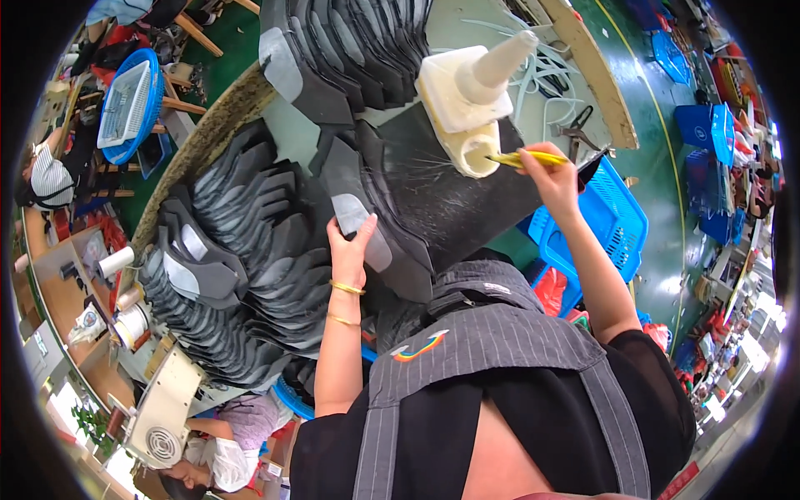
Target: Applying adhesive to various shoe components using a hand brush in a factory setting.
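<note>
My left hand (350,250) grips the edge of a dark grey foam cut-out (352,210) with a light grey patch, its thumb on top. Similar pieces overlap beside it. In my right hand (552,179) is a brush with a yellow handle (537,157); its tip reaches into the round mouth of a white plastic glue bottle (467,100). That bottle, with a cone-shaped spout on top, lies over a black, glue-streaked board (458,204). The bristles are hidden inside the mouth.
Fanned stacks of grey pieces lie left (267,267) and at the far side (354,62). Pale strips (537,83) and a cutter-like hand tool (577,132) are beyond the bottle. Blue baskets (612,217) stand right. Another person (250,421) sits lower left near a machine (167,408).
</note>
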The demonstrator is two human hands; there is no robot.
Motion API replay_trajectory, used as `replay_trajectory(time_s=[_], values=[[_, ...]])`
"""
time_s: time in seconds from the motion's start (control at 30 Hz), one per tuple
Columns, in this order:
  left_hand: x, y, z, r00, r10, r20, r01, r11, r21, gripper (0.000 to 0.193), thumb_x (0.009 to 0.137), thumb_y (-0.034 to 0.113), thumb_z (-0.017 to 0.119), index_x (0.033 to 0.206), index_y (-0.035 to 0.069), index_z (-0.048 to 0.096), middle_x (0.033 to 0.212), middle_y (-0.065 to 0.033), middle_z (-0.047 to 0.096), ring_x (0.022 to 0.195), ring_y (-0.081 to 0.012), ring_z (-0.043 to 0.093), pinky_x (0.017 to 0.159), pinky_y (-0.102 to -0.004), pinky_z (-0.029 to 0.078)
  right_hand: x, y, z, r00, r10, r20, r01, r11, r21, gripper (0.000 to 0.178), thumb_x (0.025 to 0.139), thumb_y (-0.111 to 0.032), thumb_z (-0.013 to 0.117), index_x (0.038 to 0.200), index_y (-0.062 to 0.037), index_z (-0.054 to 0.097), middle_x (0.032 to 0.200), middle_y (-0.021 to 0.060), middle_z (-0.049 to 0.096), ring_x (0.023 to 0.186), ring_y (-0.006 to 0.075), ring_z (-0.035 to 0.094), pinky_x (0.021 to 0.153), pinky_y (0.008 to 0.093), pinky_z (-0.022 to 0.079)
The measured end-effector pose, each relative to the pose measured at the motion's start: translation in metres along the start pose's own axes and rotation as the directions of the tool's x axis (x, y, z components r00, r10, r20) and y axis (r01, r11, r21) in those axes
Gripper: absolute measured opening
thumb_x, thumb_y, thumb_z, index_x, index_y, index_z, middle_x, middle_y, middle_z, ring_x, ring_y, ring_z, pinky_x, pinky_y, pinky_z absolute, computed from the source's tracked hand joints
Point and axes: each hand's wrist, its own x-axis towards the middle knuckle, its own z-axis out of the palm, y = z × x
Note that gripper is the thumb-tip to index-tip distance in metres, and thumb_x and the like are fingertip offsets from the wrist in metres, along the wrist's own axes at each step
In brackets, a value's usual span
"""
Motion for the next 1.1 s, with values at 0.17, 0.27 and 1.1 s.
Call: replay_trajectory(time_s=[0.17,0.27,1.1], values=[[-0.029,0.002,0.012,0.999,0.011,-0.053,-0.021,0.982,-0.188,0.055,0.074,0.01,0.075,0.118,0.001,0.042,0.102,-0.0058,0.055,0.089,-0.0161,0.054,0.082,-0.0298,0.043,0.029,0.035,0.02,0.984,0.061,0.169,-0.022,0.974,-0.226,0.024,0.084,-0.021,0.064,0.089,0.0022,0.061,0.076,0.0046,0.064,0.064,0.0102,0.059,0.057,0.0226,0.047],[-0.08,0.013,0.017,0.99,-0.012,-0.139,-0.031,0.954,-0.299,0.048,0.076,0.003,0.07,0.116,0.004,0.045,0.1,-0.0054,0.056,0.086,-0.0145,0.056,0.078,-0.0293,0.046,0.039,0.032,0.015,0.975,0.188,0.118,-0.194,0.98,0.035,0.027,0.082,-0.022,0.065,0.089,0.0037,0.063,0.076,0.0061,0.065,0.061,0.0116,0.06,0.05,0.0238,0.048],[0.008,-0.009,-0.048,0.862,0.151,-0.484,-0.062,0.979,0.194,0.031,0.073,0.02,0.073,0.087,-0.001,0.054,0.074,-0.0067,0.058,0.064,-0.0148,0.054,0.061,-0.0286,0.045,0.046,0.006,0.27,0.832,-0.202,0.517,0.199,0.978,0.063,0.017,0.077,-0.016,0.069,0.077,-0.0008,0.06,0.065,0.0048,0.06,0.063,0.0081,0.055,0.058,0.0249,0.045]])
